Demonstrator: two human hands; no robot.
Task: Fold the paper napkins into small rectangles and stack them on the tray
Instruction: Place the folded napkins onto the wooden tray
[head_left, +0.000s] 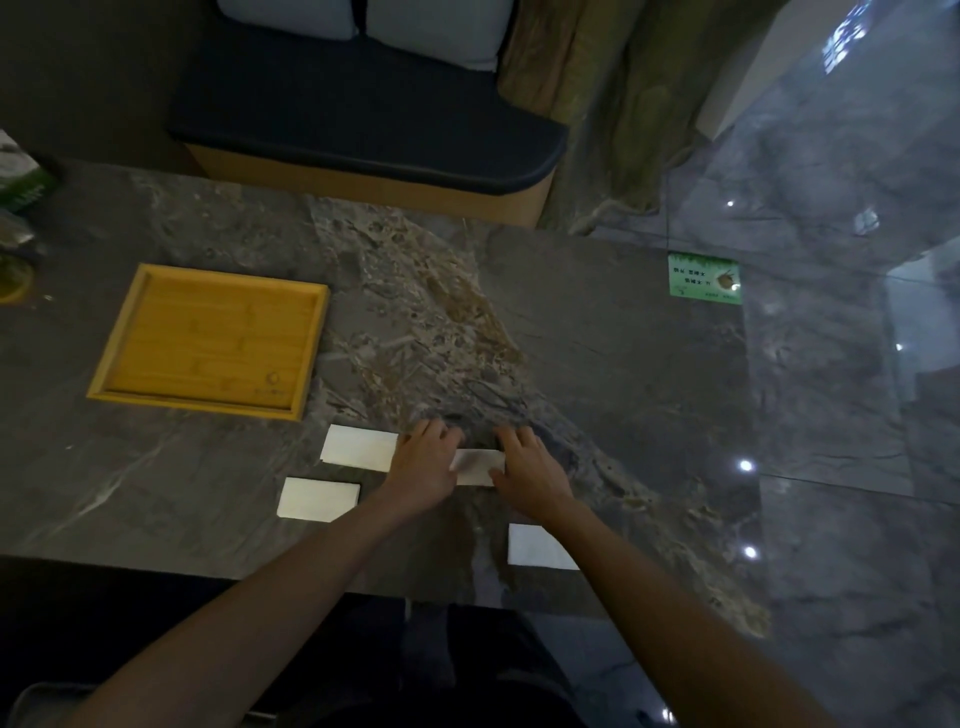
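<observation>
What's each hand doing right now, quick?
Left hand: open, fingers spread, pressing flat on the napkin on the table.
Right hand: open, pressing the same napkin's other end. Neither grips it.

Napkins: four in all. Three lie loose on the table (623, 338): upper-left one (358, 448), lower-left one (318, 499), near-right one (535, 546). Fourth napkin (478, 466) sits under the hands.
Hands: two, left hand (423, 467) and right hand (530, 470), both flat on that fourth napkin.
Tray (130, 332): one, wooden, nothing stacked in it.
Green card (704, 278): one, at far right edge of table.
Bench (363, 130): one, beyond the table.
</observation>
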